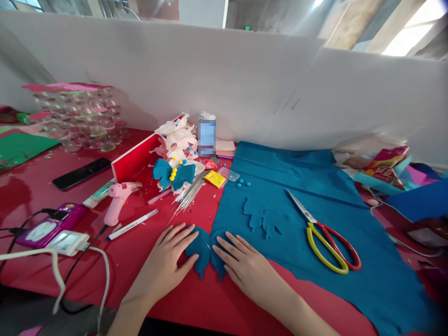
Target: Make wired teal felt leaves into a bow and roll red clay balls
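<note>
One blue butterfly-shaped cutout (203, 254) is laid flat near the front edge of the red desk (196, 308), between the two hands; whether its two wings are joined cannot be told. Its left wing is touched by the fingers of the left hand (173, 254), its right wing by those of the right hand (247, 266). Both hands are spread palm down, with nothing gripped. Just to the right, one large blue cloth (280, 165) is spread toward the desk's back edge, and on it one pair of scissors (311, 218) with yellow and red handles is placed. Left of the hands, one marker pen (133, 224) and one pink glue gun (118, 200) are set down. Farther back, one yellow packet (214, 178), one bundle of wires (191, 191) and one blue butterfly (184, 176) dotted with yellow balls are seen close together. Toward the left edge, one black phone (82, 173) is laid down; behind it, clear cups (80, 116) are stacked, too many to count.
</note>
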### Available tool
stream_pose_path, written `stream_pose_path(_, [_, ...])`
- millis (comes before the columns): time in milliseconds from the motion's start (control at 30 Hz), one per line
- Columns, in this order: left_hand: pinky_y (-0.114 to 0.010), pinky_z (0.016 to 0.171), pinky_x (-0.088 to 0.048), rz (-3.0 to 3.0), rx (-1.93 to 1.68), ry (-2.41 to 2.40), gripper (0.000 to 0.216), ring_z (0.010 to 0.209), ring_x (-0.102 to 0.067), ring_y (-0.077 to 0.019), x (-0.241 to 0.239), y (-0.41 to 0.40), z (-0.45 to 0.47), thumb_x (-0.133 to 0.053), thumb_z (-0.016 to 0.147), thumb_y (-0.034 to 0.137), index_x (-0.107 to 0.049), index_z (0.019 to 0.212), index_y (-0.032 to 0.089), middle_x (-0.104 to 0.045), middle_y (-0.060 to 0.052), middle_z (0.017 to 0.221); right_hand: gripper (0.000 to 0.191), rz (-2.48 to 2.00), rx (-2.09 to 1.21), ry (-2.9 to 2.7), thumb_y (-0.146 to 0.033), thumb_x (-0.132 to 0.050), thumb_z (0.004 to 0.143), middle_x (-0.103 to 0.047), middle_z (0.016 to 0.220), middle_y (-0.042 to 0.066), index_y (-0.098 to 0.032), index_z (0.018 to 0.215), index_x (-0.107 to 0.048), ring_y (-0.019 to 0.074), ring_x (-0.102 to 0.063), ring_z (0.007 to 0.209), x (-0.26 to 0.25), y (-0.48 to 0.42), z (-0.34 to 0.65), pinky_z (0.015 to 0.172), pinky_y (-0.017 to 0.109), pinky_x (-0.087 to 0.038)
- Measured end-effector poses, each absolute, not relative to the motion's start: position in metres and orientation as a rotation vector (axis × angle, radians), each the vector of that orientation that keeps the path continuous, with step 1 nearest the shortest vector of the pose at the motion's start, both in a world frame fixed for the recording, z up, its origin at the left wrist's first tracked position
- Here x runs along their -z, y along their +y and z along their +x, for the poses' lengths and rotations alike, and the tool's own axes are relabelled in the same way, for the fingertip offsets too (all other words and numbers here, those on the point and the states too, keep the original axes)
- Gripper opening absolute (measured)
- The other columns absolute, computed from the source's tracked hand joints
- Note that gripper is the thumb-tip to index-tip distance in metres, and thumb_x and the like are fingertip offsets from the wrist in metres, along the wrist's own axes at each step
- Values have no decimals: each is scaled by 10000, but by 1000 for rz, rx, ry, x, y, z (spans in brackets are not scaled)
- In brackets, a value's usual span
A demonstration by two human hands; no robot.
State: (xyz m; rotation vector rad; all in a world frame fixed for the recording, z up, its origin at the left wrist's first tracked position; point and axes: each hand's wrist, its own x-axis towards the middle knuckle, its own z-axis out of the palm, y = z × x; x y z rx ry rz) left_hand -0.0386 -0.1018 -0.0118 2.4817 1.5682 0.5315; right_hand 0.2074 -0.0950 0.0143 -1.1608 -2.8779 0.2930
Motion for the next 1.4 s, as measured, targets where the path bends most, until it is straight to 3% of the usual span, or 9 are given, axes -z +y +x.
stream_pose_path(367, [-456,1057,-379,2492,-487,1587,461,1293,-409,-235,11,-102,-38,-440,911,398,-404,1365,329,-477,31,1398,418,-1209,-129,-2806,-251,-375,961,-413,1427,34,-247,1374,-438,294,-361,1319,0,-101,205,1049,500,-386])
stream_pose_path(600, [-459,1055,-378,2505,-492,1579,444,1292,-411,-234,11,-102,-38,-442,910,386,-425,1349,321,-485,29,1393,482,-1112,-131,-2860,-221,-373,948,-301,1491,55,-247,1429,-335,275,-291,1360,-9,-97,210,1080,515,-322])
stream_pose_path(1000, [-449,1045,-386,2495,-482,1598,434,1273,-436,-230,9,-102,-36,-463,899,405,-452,1329,345,-508,36,1372,572,-947,-562,-2959,-268,-416,922,-232,1514,11,-253,1463,-233,244,-169,1400,-20,-85,221,1132,508,-167])
stream_pose_path(1167, [-448,1022,-401,2518,-476,1644,444,1253,-453,-240,9,-103,-34,-468,894,421,-456,1332,343,-514,23,1368,576,-973,-550,-2897,-252,-421,916,-231,1514,9,-249,1462,-237,237,-192,1395,-15,-91,221,1129,489,-201])
stream_pose_path(1400, [-446,1017,-399,2519,-499,1687,443,1251,-454,-249,9,-104,-31,-471,892,428,-463,1326,339,-507,25,1374,564,-1047,-517,-2800,-248,-445,898,-311,1479,73,-132,1436,-320,237,-275,1368,-10,-105,213,1115,408,-283])
